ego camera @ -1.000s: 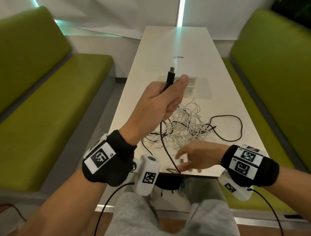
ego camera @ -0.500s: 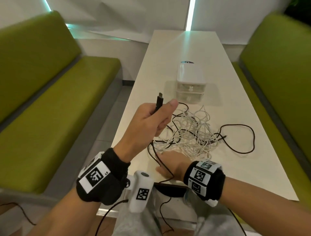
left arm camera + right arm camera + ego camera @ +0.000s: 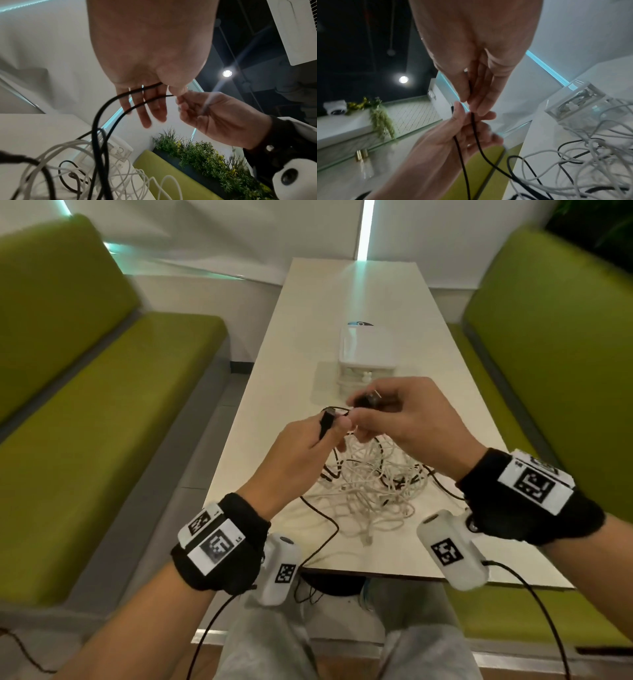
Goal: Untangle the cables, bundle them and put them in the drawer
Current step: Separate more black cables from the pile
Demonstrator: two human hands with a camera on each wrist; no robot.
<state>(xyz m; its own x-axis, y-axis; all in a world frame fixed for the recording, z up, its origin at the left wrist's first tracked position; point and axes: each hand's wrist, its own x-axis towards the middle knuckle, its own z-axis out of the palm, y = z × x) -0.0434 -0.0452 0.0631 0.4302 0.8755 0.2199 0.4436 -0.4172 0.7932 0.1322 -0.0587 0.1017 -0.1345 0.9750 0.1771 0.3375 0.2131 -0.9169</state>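
Note:
A tangle of white and black cables (image 3: 373, 484) lies on the pale table (image 3: 342, 302), in front of a small white drawer unit (image 3: 368, 350). Both hands are raised above the tangle, close together. My left hand (image 3: 330, 426) pinches one plug end of a black cable (image 3: 325, 421) under its thumb. My right hand (image 3: 363, 412) pinches a dark plug (image 3: 366, 400) of black cable beside it. In the right wrist view two black strands (image 3: 471, 119) run down from the touching fingers to the tangle (image 3: 590, 162). The left wrist view shows the same strands (image 3: 137, 92) crossing my left fingers.
Green benches (image 3: 102, 405) flank the table on both sides. The drawer unit's drawers look closed, with white items visible through its clear front (image 3: 580, 100). Black cable loops reach the table's near edge (image 3: 322, 546). Planter greenery (image 3: 205, 155) stands behind the right bench.
My right hand rose from the table's near edge and took hold of the black cable next to my left hand. My left hand, still holding its plug, came lower and closer to the tangle.

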